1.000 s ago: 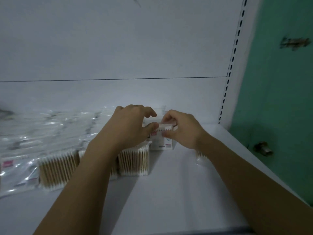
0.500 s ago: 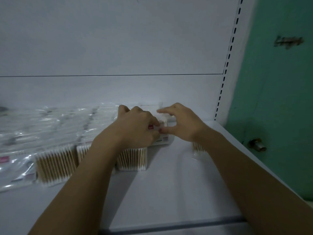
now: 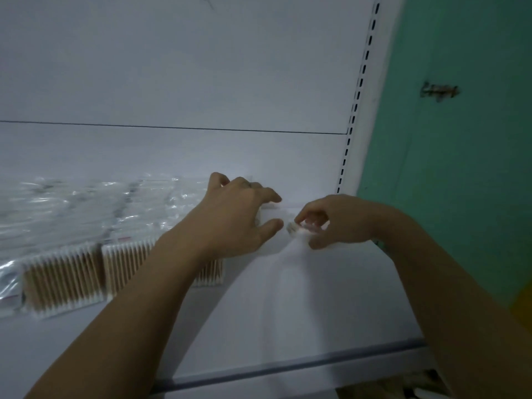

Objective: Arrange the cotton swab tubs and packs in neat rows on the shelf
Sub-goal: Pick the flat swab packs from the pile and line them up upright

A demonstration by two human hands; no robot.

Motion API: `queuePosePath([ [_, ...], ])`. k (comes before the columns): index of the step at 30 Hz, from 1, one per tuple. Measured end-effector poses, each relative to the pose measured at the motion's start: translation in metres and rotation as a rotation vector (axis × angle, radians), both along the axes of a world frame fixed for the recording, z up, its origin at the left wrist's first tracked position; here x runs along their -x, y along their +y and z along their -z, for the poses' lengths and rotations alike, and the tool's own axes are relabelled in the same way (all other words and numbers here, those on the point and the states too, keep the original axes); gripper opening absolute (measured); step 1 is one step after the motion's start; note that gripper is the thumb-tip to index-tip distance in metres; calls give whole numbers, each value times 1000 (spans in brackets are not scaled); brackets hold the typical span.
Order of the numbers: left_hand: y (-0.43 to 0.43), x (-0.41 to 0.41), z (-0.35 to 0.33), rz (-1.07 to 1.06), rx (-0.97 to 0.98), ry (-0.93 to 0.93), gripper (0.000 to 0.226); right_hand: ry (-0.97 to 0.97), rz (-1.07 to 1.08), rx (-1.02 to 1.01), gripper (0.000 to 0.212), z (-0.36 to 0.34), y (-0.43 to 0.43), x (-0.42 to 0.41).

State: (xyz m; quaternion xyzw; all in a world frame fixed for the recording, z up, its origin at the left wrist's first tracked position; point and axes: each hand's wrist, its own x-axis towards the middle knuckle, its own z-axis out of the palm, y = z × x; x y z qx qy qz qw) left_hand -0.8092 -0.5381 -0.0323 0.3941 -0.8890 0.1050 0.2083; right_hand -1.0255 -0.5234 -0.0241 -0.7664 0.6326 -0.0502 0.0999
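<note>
Swab packs (image 3: 66, 277) lay in clear wrap along the left part of the shelf (image 3: 288, 312), side by side in a row near its front edge, their wooden sticks upright in the picture and their white tips toward the front. More crinkled wrap shone behind them, up to the back panel (image 3: 172, 67); it was too blurred to count the packs there. The row ran rightward under the left forearm, and one more block of sticks showed just past that arm.

At the row's right end the left hand (image 3: 236, 217) lay over the packs, fingers spread and bent, thumb stretched out to the right. Whether it gripped anything beneath could not be told.

Just beside that thumb, apart from it, a small pack (image 3: 298, 228) sat low over the bare shelf, pinched between the forefinger and thumb of the right hand (image 3: 339, 223), whose other fingers curled above it. Whether this pack touched the shelf could not be told.

Further right stood the slotted upright (image 3: 359, 82), then a green wall (image 3: 475, 168) with a dark latch (image 3: 439, 90) on it.
</note>
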Motion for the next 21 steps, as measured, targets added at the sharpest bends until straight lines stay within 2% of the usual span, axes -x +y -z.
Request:
queuePosePath([
  [1,0,-1,-1,4,-14,30,51,-162,-16,41,15,-6,0,0],
  [2,-1,-2,-2,9,-36,62,54,-301,-22,66,10,-12,1,-2],
  [3,-2,-4,-4,13,-60,92,56,-405,-24,84,16,-18,1,-4],
  [5,-4,-9,-5,12,-100,135,59,-492,-49,75,17,-24,-1,-10],
  [11,-10,-19,-12,-27,-98,232,54,-569,-132,42,12,-36,-20,-35],
  [15,-13,-33,-15,-130,-26,214,46,-467,-140,37,21,-23,-36,-56],
  [18,-14,-35,-15,-168,1,117,37,-450,-140,134,20,0,-43,-66],
  [21,-14,-32,-15,-173,26,17,33,-341,-164,313,17,13,-45,-75],
])
